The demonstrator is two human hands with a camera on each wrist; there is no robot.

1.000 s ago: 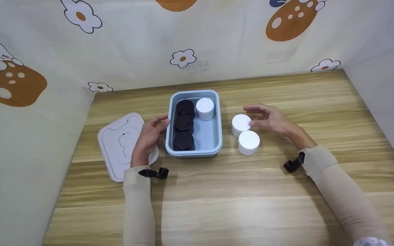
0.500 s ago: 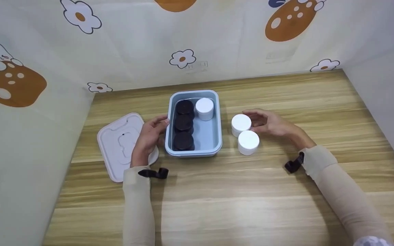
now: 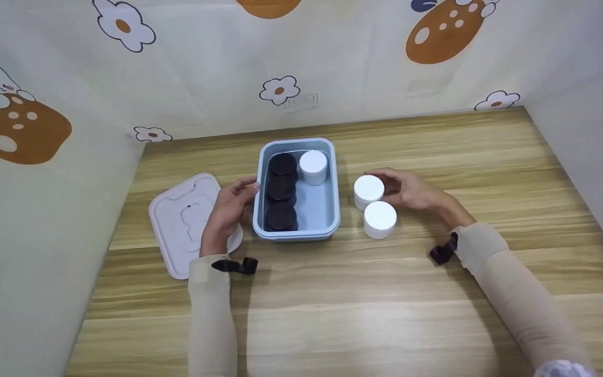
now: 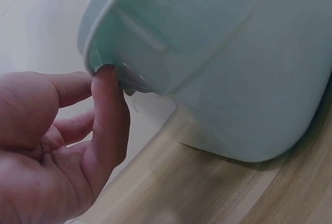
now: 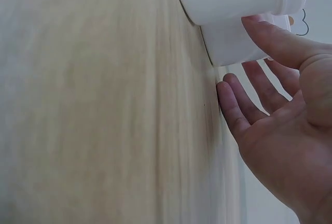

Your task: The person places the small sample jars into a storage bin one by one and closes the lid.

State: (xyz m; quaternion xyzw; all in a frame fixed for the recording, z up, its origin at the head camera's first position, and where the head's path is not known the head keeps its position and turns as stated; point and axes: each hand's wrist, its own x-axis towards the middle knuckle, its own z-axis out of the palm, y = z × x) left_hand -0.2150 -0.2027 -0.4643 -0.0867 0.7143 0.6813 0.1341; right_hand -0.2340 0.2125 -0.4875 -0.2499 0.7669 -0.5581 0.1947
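A light blue lidless container [image 3: 337, 209] stands on the table. Inside, several black-lidded jars [image 3: 281, 215] fill the left side and one white jar [image 3: 313, 166] sits at the far right. My left hand [image 3: 228, 207] holds the container's left rim; the left wrist view shows a finger hooked under that rim [image 4: 85, 32]. To the right of it stand two more white jars, nearly touching. My right hand [image 3: 411, 191] has thumb and index finger round the farther jar [image 3: 368, 187]. In the right wrist view the other fingers [image 5: 236, 105] hang apart from it. The nearer jar [image 3: 380, 219] stands in front.
A pale lid [image 3: 176, 230] lies at the left, partly under the left hand and forearm. A patterned wall covering [image 3: 218, 78] borders the back and left of the wooden table [image 3: 359, 309]. A plain wall [image 3: 584, 131] borders the right.
My right hand has moved left, its fingers closing in from beside the farther white jar to around it. That jar still stands in place. The left hand and the container stay put.
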